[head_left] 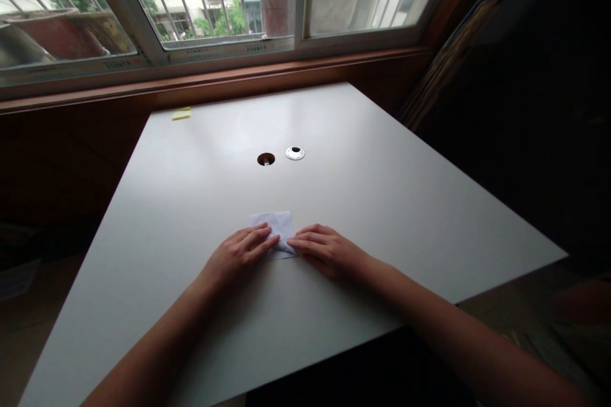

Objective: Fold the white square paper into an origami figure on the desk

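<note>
A small sheet of white folded paper (281, 221) lies on the white tabletop, its creases and a folded flap showing. My left hand (243, 249) rests on the paper's left part, fingers stretched out and pressing on it, with the thumb towards its middle. At the lower right edge of the paper is my right hand (329, 249), its fingers close together and closed on the corner. Part of the paper's lower left side is hidden under my left hand.
The white table (382, 203) has a round cable hole (266, 159), with a silvery round cover (294, 153) beside it. A yellow paper strip (181, 114) lies at the far left edge. Behind the table runs a wooden sill (229, 79) below a barred window.
</note>
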Motion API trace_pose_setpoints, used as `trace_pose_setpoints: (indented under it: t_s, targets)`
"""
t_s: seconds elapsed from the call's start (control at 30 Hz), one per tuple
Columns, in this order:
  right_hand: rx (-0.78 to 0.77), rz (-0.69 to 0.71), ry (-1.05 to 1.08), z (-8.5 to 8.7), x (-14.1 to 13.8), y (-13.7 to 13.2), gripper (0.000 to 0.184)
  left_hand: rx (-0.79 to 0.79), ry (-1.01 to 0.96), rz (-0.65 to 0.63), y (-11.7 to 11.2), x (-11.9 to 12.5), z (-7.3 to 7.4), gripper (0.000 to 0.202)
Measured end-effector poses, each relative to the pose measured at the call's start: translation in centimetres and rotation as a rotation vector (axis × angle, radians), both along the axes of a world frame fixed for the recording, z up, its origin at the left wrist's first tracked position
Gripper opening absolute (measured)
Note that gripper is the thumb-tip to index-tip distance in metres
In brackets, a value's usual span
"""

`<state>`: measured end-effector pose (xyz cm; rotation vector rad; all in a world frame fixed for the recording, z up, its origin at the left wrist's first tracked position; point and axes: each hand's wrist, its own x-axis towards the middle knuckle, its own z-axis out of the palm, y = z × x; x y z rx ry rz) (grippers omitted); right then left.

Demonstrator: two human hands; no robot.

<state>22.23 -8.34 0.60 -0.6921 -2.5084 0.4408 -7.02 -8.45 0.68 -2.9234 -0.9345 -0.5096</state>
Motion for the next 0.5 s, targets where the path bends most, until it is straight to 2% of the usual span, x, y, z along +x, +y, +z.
trace_pose_setpoints:
  t_s: [0.5]
  targets:
    - [0.044,0.023,-0.004,0.13,-0.33,0.24,0.034,0.000,0.031,0.019,-0.21,0.48,0.23,0.045]
